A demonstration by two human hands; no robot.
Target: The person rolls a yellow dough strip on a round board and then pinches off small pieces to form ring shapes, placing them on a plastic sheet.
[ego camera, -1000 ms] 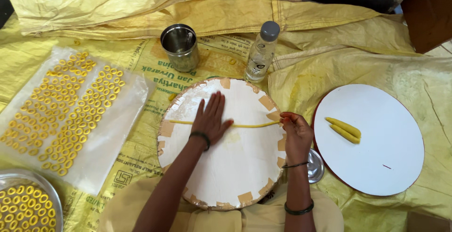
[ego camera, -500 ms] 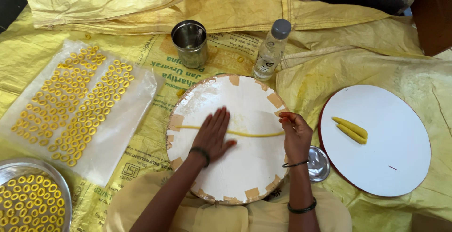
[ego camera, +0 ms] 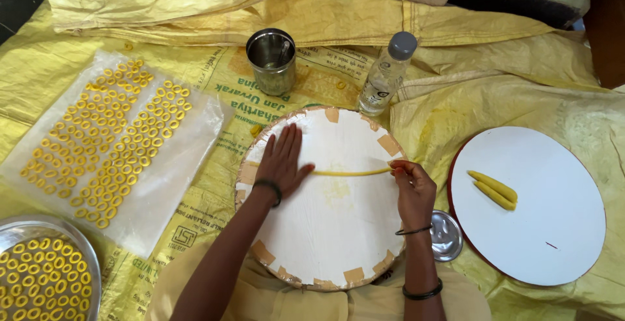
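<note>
A round white board [ego camera: 332, 230] with tape patches on its rim lies in front of me. Across it runs a thin yellow dough rope [ego camera: 351, 172]. My left hand [ego camera: 283, 159] lies flat, palm down, fingers spread, on the rope's left part. At the rope's right end my right hand [ego camera: 410, 187] pinches it with the fingertips. Both wrists carry dark bangles.
A clear plastic sheet [ego camera: 176, 184] with several yellow dough rings lies at left; a steel plate [ego camera: 13, 236] of rings sits bottom left. Behind the board stand a steel cup [ego camera: 271, 60] and a plastic bottle [ego camera: 385, 77]. A second white board [ego camera: 553, 230] at right holds two dough pieces [ego camera: 493, 189]; a small steel lid [ego camera: 447, 236] lies between.
My left hand has slid back up and left over the rope after dipping toward the board's middle. The right hand stays at the rope's right end.
</note>
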